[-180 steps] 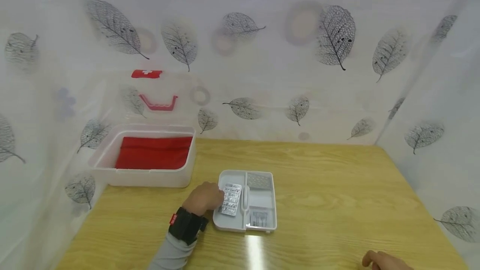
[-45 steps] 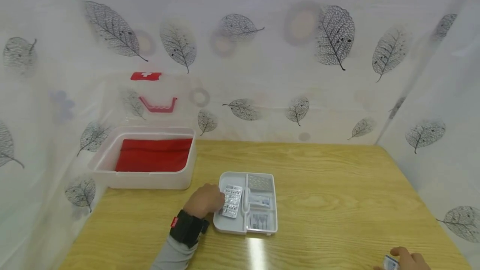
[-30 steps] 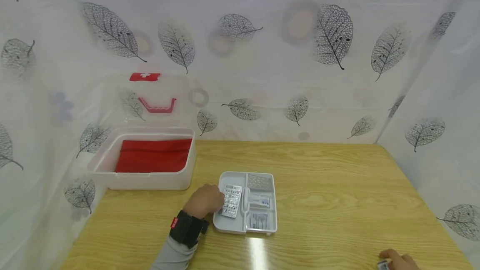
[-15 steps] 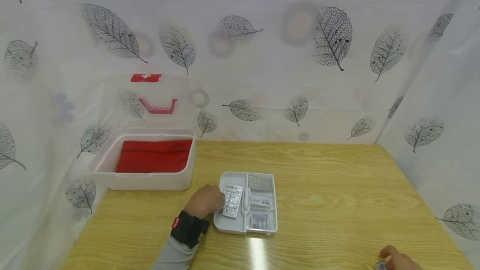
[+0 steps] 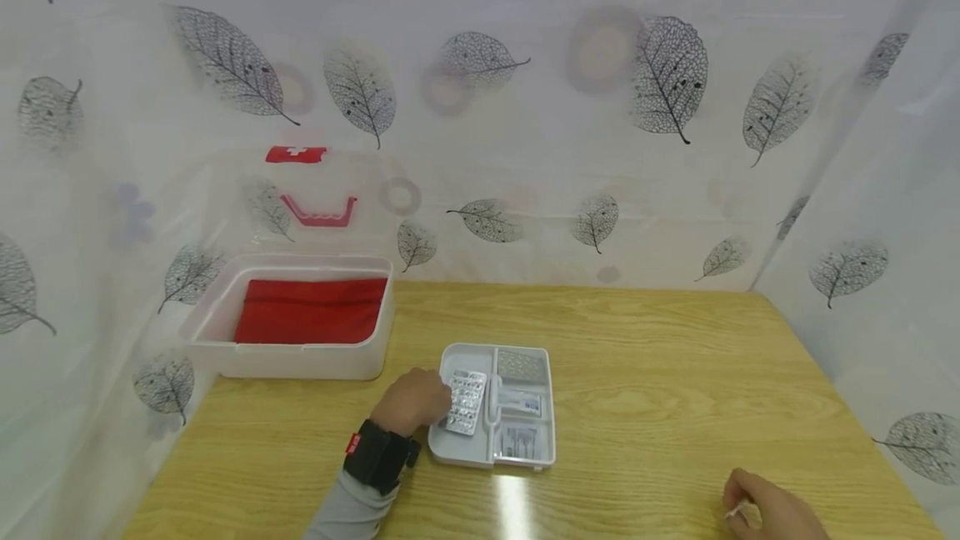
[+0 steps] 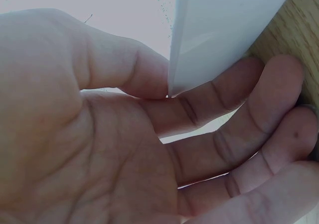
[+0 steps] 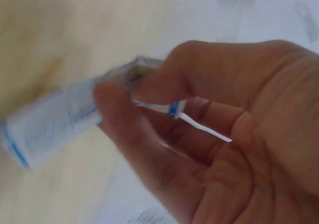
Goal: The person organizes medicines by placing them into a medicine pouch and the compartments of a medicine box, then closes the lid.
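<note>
Here the left hand [image 5: 411, 401] rests against the near-left wall of the white divided tray [image 5: 468, 455] on the desk [image 5: 675, 373]; the left wrist view shows the fingers [image 6: 234, 139] laid fairly straight against the tray's edge, bracing it rather than clasping it. A foil blister sheet [image 5: 466, 401] lies in the tray's left compartment just beside that hand, and small packets sit in the right-hand compartments. The right hand [image 5: 772, 515] is well apart from the tray, at the desk's near-right corner, and its grip is closed on a small white-and-blue sachet [image 7: 55, 119], pinched between thumb and fingertips, as the blurred right wrist view shows. Behind the tray to the left stands an open first-aid box [image 5: 225, 357] with a red pouch [image 5: 311, 311] inside.

To carry the sachet to the tray well, I judge the pinch should stay light but firm near one end so the packet does not fold or slip, while the left hand keeps the tray from sliding as the sachet is laid flat into a free right-side compartment.
</note>
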Demonstrator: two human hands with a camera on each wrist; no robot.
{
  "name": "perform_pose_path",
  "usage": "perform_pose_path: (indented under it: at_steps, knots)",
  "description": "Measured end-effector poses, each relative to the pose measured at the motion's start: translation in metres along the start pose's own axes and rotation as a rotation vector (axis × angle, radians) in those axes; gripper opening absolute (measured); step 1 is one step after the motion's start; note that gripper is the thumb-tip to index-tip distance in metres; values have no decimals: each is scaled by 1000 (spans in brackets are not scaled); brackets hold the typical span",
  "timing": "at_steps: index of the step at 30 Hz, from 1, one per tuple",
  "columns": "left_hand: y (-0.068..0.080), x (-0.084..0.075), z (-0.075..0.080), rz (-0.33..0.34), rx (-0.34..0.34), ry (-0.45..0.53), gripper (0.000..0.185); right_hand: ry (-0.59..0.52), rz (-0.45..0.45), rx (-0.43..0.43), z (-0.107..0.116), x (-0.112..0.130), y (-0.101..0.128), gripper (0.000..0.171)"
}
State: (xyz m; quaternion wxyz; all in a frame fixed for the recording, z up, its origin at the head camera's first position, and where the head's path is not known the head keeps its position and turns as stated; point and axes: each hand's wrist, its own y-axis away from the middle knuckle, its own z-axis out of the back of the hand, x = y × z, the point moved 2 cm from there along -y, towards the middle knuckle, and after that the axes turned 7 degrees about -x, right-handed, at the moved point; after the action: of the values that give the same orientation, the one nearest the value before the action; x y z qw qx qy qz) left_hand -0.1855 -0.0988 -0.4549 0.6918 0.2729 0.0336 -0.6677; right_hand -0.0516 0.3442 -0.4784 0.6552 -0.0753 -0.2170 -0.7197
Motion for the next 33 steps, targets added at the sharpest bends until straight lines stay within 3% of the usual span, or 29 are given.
perform_pose_path:
  at_steps: [5,7,12,20,27,33]
  knots:
    - [1,1,0,3,-3,3,32,-63,165,-102,13,51,-5,18]
    - [1,1,1,3,-5,-1,32,-100,181,-122,18,73,-8,16]
    - [1,-1,3,6,-7,-21,31,-193,257,-114,26,123,-18,6]
    - [-1,2,2,5,-11,-14,31,-287,539,-151,14,179,-46,4]
    - [-2,3,-1,1,-5,-16,31,-403,580,-162,0,208,-69,16]
    - [-5,4,-3,12,-7,-23,30,-501,569,-175,-9,221,-87,16]
